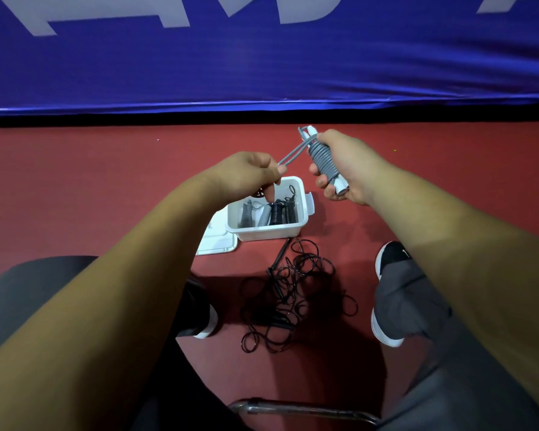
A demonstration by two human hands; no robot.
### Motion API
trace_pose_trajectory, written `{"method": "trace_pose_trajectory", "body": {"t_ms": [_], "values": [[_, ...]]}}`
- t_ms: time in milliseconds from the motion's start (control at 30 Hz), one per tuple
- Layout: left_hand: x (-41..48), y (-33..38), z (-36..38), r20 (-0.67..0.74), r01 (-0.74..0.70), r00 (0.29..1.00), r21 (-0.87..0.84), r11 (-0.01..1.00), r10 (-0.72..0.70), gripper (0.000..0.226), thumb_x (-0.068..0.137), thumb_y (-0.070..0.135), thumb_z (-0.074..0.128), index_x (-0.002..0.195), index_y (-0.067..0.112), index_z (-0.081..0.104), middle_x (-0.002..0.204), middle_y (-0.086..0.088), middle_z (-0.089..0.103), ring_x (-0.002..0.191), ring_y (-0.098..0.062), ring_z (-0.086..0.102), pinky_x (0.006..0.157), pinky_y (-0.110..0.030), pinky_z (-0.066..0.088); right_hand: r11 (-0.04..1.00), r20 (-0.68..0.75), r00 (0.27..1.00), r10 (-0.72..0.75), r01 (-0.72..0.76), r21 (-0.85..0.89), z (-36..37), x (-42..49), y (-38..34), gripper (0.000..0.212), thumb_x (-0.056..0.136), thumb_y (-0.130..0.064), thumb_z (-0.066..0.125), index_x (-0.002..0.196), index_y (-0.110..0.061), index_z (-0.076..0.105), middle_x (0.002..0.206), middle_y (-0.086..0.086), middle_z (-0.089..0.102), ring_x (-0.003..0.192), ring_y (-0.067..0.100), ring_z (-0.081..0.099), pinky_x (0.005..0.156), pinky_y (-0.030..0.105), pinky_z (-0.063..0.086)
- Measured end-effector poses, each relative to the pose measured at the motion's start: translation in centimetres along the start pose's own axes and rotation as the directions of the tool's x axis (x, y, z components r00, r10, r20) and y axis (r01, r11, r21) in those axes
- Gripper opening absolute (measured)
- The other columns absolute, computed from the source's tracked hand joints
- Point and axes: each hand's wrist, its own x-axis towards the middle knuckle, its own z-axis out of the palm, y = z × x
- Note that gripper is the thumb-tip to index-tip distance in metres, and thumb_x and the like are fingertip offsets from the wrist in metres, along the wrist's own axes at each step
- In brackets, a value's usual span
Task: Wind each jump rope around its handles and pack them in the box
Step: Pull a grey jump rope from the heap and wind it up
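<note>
Grey jump rope (322, 163) is held in the air, approx 1 o'clock from the box (265, 233), and nearly all of it is coiled round its paired white handles (339, 185). R hand (349, 163) grips the bundle w/ fingers (321, 181) curled over the coils. L hand (246, 175) pinches the last doubled loop (288, 158), drawn taut toward 8 o'clock.

Risks, as I judge them:
- If the L pinch slips, the cord looks springy enough to back off a turn or two.
- If the loop end isn't tucked, the bundle prob. loosens once dropped in.
- The box already holds several wound ropes (280, 209), grey & black, so room looks tight and a forced fit could snag their loose ends.
- The black rope (293, 293) at 6 o'clock of the box is a thin, wiry tangle, likely to knot if pulled from one end.

Materials:
- Cord: matte, round section, rubbery-looking.
- Handles: hard, smooth white cylinders w/ rounded tips.
- Box: white plastic, rectangular, rounded corners, clip tab at its 3 o'clock side.
- Lid (218, 244): flat on the red floor (106, 181) at the box's 8 o'clock.
</note>
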Motion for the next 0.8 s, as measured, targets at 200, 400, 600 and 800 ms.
{"method": "trace_pose_trajectory", "body": {"t_ms": [200, 400, 600, 800], "values": [[0.0, -0.6, -0.2, 0.086, 0.055, 0.994, 0.159, 0.986, -0.069, 0.033, 0.108, 0.045, 0.054, 0.102, 0.022, 0.077, 0.091, 0.011, 0.081, 0.089, -0.012, 0.061, 0.102, -0.042, 0.050, 1.000, 0.105, 0.994, -0.005, 0.004, 0.012, 0.3, -0.8, -0.3, 0.036, 0.102, -0.048, 0.049, 0.109, -0.017, 0.068, 0.074, 0.002, 0.062, 0.048, 0.013, 0.044, 0.048, 0.021, 0.033], [0.0, -0.8, -0.4, 0.086, 0.066, 0.992, 0.283, 0.957, -0.094, 0.034, 0.108, 0.044, 0.052, 0.099, 0.022, 0.076, 0.088, 0.013, 0.080, 0.108, -0.020, 0.070, 0.105, -0.041, 0.050, 0.997, 0.183, 0.982, -0.053, 0.061, -0.040, 0.5, -1.8, -0.3, 0.047, 0.095, -0.066, 0.064, 0.107, -0.021, 0.067, 0.077, 0.003, 0.062, 0.051, 0.014, 0.045, 0.050, 0.021, 0.033], [0.5, -1.5, -0.8, 0.043, 0.059, 0.996, 0.345, 0.937, -0.079, 0.031, 0.107, 0.042, 0.056, 0.095, 0.023, 0.077, 0.086, 0.009, 0.080, 0.101, -0.020, 0.070, 0.094, -0.037, 0.051, 0.980, 0.376, 0.926, -0.014, 0.087, -0.179, 0.1, -2.5, -0.8, 0.050, 0.099, -0.064, 0.055, 0.106, -0.017, 0.071, 0.073, 0.002, 0.058, 0.048, 0.015, 0.043, 0.046, 0.023, 0.035], [0.6, -1.1, -1.4, 0.003, 0.004, 1.000, 0.367, 0.930, -0.006, 0.018, 0.102, 0.025, 0.066, 0.087, 0.027, 0.077, 0.079, 0.011, 0.074, 0.061, 0.008, 0.058, 0.063, -0.010, 0.041, 0.947, 0.575, 0.810, 0.114, 0.086, -0.308, 0.6, -3.9, -0.6, 0.043, 0.106, -0.051, 0.043, 0.098, -0.016, 0.067, 0.069, 0.006, 0.054, 0.044, 0.017, 0.045, 0.041, 0.023, 0.040]]}}
